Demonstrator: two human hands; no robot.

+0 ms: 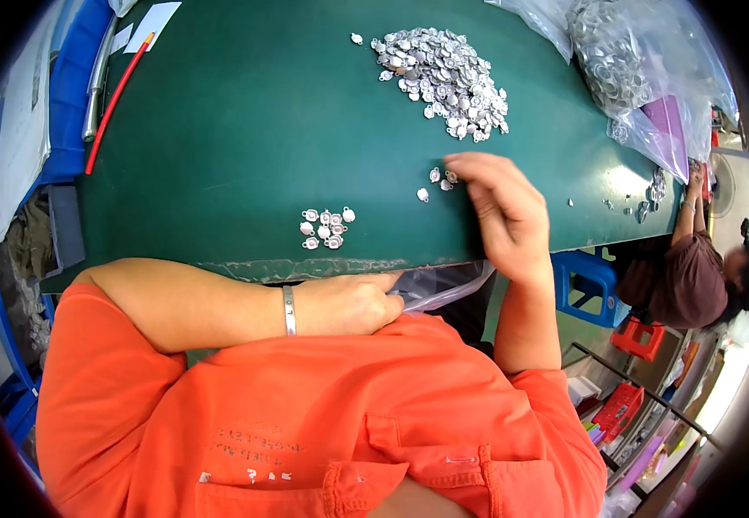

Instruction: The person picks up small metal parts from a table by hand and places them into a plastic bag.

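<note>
My right hand (513, 216) reaches over the green table (245, 129), fingers stretched and bent at the tips, thumb apart. Its fingertips are at a few small silvery metal tags (435, 175), round with a little loop. Below the table's near edge, my left hand (359, 304) is curled closed at the mouth of a clear plastic bag (448, 293); its fingertips are partly hidden. A small group of the same tags (323, 229) lies near the edge, above my left hand. Farther back is a large heap of tags (448, 78).
At the far left lie a red pencil (120, 104) and a metal rod (98, 86) beside a blue bin (68, 95). Clear bags of metal parts (612, 65) stand at the back right. Beyond the right end are a blue stool (586, 287), a red stool (638, 337) and another person (685, 281).
</note>
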